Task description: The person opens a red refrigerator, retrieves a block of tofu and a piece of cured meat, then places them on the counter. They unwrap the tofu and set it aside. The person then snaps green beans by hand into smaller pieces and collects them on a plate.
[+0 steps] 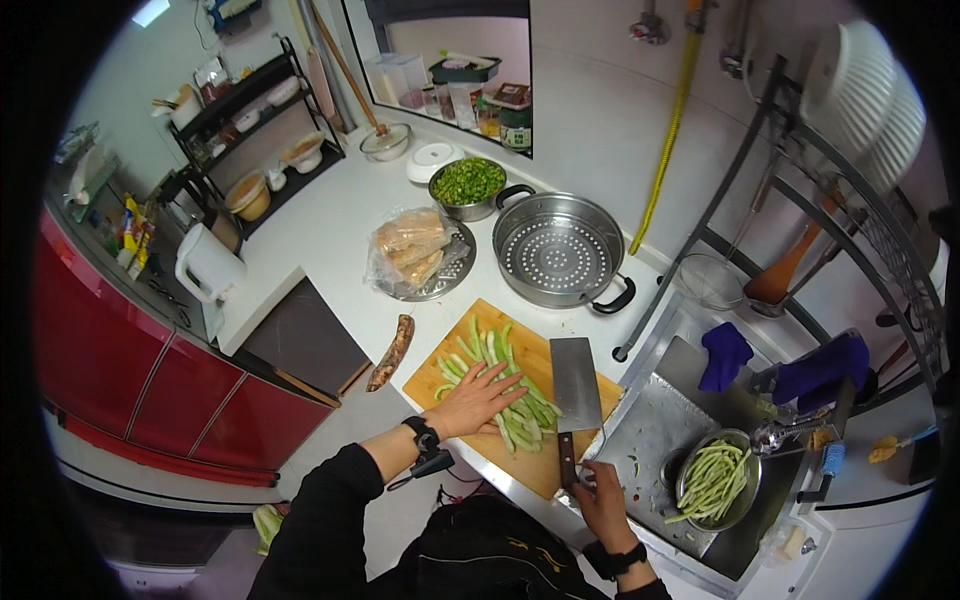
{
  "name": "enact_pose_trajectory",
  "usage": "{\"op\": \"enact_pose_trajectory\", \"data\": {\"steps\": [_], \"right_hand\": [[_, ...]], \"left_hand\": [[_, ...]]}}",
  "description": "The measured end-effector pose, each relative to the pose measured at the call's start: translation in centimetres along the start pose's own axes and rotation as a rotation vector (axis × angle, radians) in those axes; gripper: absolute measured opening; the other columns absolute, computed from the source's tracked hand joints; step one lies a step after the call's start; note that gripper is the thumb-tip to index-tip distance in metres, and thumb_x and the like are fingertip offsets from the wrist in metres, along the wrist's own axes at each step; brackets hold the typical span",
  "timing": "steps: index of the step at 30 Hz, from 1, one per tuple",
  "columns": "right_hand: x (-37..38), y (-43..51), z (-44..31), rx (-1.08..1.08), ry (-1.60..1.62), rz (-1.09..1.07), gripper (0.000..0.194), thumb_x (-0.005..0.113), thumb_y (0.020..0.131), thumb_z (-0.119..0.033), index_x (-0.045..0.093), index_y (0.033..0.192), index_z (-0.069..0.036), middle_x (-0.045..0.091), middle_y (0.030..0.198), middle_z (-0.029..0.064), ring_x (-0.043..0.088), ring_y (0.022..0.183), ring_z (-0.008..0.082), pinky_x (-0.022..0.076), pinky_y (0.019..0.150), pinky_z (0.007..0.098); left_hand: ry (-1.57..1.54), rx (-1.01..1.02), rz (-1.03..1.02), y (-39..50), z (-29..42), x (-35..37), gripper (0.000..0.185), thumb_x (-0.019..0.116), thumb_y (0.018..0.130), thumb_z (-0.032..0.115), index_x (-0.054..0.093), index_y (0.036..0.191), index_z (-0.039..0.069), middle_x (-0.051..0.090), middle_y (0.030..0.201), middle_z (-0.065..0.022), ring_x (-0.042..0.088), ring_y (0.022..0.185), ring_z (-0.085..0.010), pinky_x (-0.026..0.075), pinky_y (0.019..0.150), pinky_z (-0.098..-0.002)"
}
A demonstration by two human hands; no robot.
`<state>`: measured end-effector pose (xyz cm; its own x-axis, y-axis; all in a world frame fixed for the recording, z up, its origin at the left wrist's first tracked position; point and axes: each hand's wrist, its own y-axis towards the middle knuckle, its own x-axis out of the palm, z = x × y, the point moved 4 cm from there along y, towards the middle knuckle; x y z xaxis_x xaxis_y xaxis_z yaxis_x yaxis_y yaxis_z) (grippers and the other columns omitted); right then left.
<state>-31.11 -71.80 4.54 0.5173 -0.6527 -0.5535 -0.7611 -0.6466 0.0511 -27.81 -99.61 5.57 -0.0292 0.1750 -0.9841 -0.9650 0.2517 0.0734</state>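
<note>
My left hand (480,401) lies palm down, fingers spread, on a pile of pale green vegetable strips (529,420). They rest on a bamboo cutting board (442,349) at the counter's front edge. Flat across the board's right side is a cleaver (576,382), its dark handle (567,457) pointing towards me. My right hand (604,502) is by the handle's end, fingers curled; whether it grips anything is unclear. Left of the board lies a dark, mottled sausage-like piece (391,352).
Behind the board stand a steamer pot (559,251), a bagged bread-like food (412,244) on a perforated plate (466,262), and a bowl of chopped greens (469,184). The sink (667,397) at right holds a bowl of green beans (712,480). A kettle (210,262) stands left.
</note>
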Motion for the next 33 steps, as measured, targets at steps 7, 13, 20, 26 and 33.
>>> {"op": "enact_pose_trajectory", "data": {"steps": [7,13,20,26,33], "right_hand": [[2.1,3.6,-1.0,0.029,-0.233,0.029,0.035,0.065,0.075,-0.006,0.053,0.106,0.001,0.052,0.103,0.0183,0.051,0.097,0.0369,0.043,0.084,0.0423],[2.4,8.2,-2.1,-0.113,-0.27,0.102,0.028,0.063,0.075,-0.004,0.055,0.101,0.0,0.053,0.097,0.0175,0.052,0.091,0.0364,0.0445,0.078,0.0413],[4.9,12.1,-1.2,-0.039,-0.29,0.061,0.019,0.061,0.077,-0.005,0.059,0.095,-0.002,0.057,0.093,0.0182,0.055,0.087,0.0379,0.0457,0.074,0.0423],[4.4,11.5,-0.5,0.087,-0.104,0.115,0.015,0.057,0.085,-0.008,0.065,0.097,-0.003,0.062,0.085,0.0126,0.06,0.073,0.0275,0.0481,0.067,0.035],[4.3,9.8,-1.4,0.511,0.778,0.202,0.019,0.054,0.091,-0.011,0.062,0.105,0.0,0.061,0.081,0.0003,0.053,0.067,0.0066,0.0462,0.064,0.0206]], "left_hand": [[-0.052,-0.017,0.015,1.2,-1.3,0.1,0.091,0.078,0.057,0.034,0.036,0.137,0.018,0.037,0.139,-0.0047,0.033,0.129,-0.0288,0.023,0.105,-0.0493],[-0.094,-0.051,0.049,-1.1,-0.3,0.2,0.075,0.071,0.071,0.029,0.037,0.135,0.009,0.035,0.14,-0.0119,0.031,0.13,-0.0304,0.024,0.104,-0.0492],[-0.213,-0.021,0.006,-3.1,-0.3,0.3,0.065,0.063,0.076,0.016,0.036,0.134,0.003,0.033,0.14,-0.0152,0.03,0.13,-0.0331,0.025,0.104,-0.047],[-0.321,0.162,0.017,-3.8,-1.8,0.1,0.058,0.059,0.077,0.008,0.04,0.132,0.003,0.037,0.138,-0.0156,0.034,0.127,-0.0343,0.03,0.102,-0.0465],[-0.541,0.246,0.16,-2.9,-4.2,-0.3,0.048,0.058,0.077,0.001,0.048,0.124,0.003,0.047,0.128,-0.0142,0.042,0.12,-0.0324,0.037,0.098,-0.0428]]}}
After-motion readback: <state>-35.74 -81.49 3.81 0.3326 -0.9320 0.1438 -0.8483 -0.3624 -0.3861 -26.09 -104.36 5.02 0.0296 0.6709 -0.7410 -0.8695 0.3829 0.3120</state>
